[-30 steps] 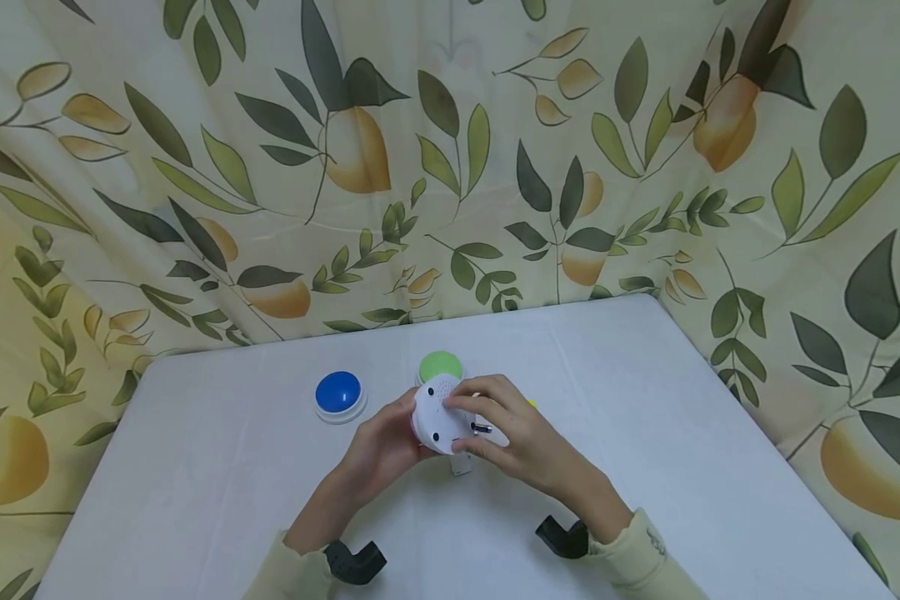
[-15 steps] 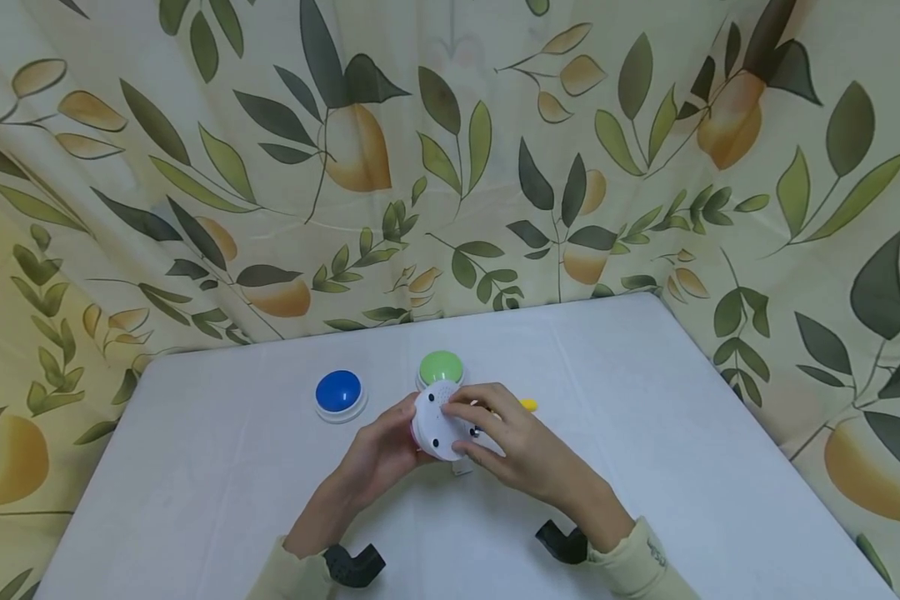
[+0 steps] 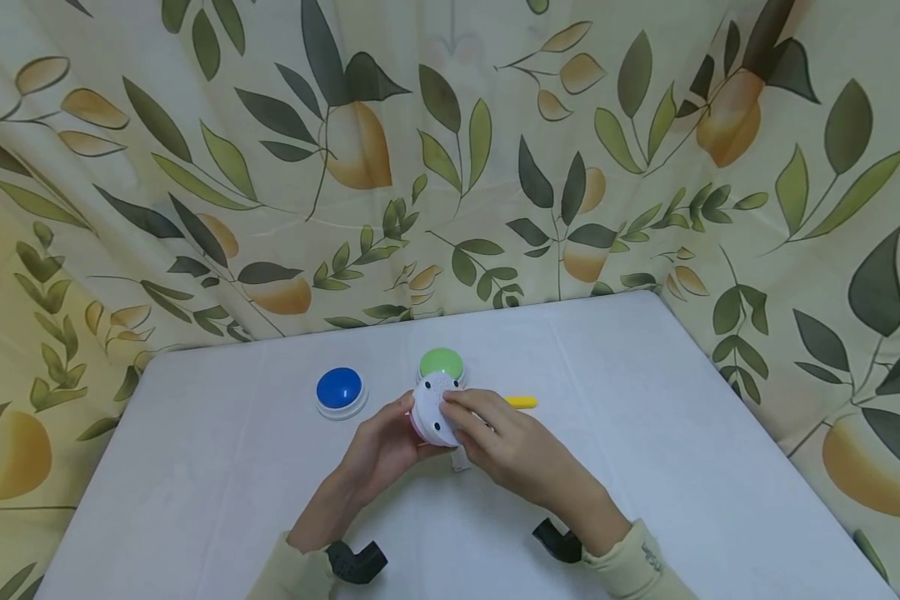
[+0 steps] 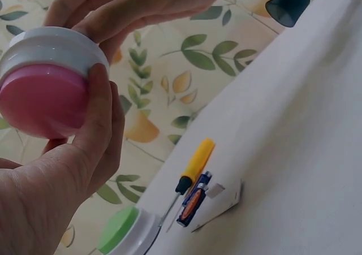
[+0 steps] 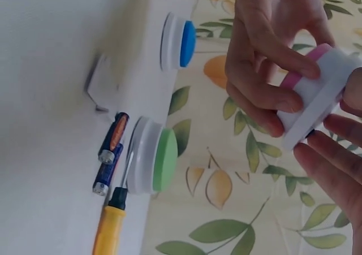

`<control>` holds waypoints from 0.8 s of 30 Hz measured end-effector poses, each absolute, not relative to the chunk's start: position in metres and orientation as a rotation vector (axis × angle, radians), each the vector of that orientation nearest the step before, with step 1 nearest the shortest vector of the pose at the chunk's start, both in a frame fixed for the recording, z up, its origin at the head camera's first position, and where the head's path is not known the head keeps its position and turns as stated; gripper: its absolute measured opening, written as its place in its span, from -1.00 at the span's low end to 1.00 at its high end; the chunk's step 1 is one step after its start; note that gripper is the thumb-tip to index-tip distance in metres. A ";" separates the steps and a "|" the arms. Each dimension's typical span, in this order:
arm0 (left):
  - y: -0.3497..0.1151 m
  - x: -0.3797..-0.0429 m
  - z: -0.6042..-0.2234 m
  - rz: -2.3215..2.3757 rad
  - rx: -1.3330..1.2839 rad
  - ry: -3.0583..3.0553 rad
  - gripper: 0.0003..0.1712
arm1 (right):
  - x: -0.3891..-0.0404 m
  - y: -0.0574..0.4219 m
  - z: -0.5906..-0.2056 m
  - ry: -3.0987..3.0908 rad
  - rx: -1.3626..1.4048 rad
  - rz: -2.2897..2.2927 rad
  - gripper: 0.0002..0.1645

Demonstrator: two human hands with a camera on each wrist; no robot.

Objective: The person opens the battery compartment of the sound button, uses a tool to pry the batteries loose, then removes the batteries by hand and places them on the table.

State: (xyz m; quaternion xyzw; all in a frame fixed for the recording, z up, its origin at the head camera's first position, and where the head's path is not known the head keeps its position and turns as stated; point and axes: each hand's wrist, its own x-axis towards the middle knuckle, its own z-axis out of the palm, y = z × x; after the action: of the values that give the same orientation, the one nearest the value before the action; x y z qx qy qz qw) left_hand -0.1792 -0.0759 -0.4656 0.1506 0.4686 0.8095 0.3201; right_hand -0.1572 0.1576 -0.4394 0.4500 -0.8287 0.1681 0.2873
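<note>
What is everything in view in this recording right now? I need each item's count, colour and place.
pink push button: 1, pink dome on white base, held in the left hand
green push button: 1, green dome on white base, on the table
blue push button: 1, blue dome on white base, on the table left of the green one
screwdriver: 1, yellow handle, dark collar, beside the green button
batteries: 2, dark blue and orange, near the screwdriver
small flat piece: 1, white, near the batteries
table: 1, white, under the items
fruit-and-leaf curtain: pale cream, behind the table
sleeves: 2, pale green, forearms
wrist pieces: 2, black, wrists
left hand: 1, gripping the pink button
right hand: 1, touching its base
</note>
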 end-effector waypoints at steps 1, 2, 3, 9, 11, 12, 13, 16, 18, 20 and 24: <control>-0.076 -0.179 -0.466 2.129 0.391 1.232 -0.29 | -0.157 0.157 -0.440 -2.204 1.200 0.438 -0.41; -0.076 -0.180 -0.466 2.132 0.382 1.234 -0.29 | -0.157 0.156 -0.441 -2.198 1.196 0.428 -0.40; -0.076 -0.180 -0.466 2.134 0.376 1.235 -0.28 | -0.156 0.155 -0.442 -2.193 1.192 0.419 -0.38; -0.078 -0.182 -0.466 2.131 0.360 1.254 -0.26 | -0.154 0.151 -0.446 -2.186 1.164 0.378 -0.37; -0.078 -0.182 -0.466 2.130 0.351 1.255 -0.26 | -0.153 0.150 -0.447 -2.185 1.151 0.358 -0.39; -0.078 -0.183 -0.466 2.131 0.343 1.253 -0.25 | -0.153 0.150 -0.447 -2.185 1.145 0.345 -0.40; -0.078 -0.183 -0.466 2.129 0.341 1.259 -0.25 | -0.152 0.149 -0.448 -2.186 1.140 0.335 -0.40; -0.078 -0.183 -0.468 2.135 0.314 1.259 -0.25 | -0.152 0.148 -0.450 -2.195 1.129 0.322 -0.36; -0.078 -0.183 -0.469 2.136 0.311 1.268 -0.25 | -0.152 0.147 -0.451 -2.204 1.126 0.334 -0.31; -0.079 -0.183 -0.469 2.137 0.309 1.273 -0.26 | -0.153 0.147 -0.452 -2.214 1.127 0.381 -0.27; -0.081 -0.185 -0.470 2.129 0.318 1.285 -0.29 | -0.156 0.148 -0.454 -2.235 1.150 0.528 -0.29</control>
State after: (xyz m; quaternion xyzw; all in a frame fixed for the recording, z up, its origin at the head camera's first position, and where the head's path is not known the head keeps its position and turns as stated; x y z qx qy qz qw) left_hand -0.1846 -0.0813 -0.4705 0.1207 0.4872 0.8067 0.3120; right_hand -0.1563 0.1476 -0.4536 0.4293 -0.8348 0.1971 0.2827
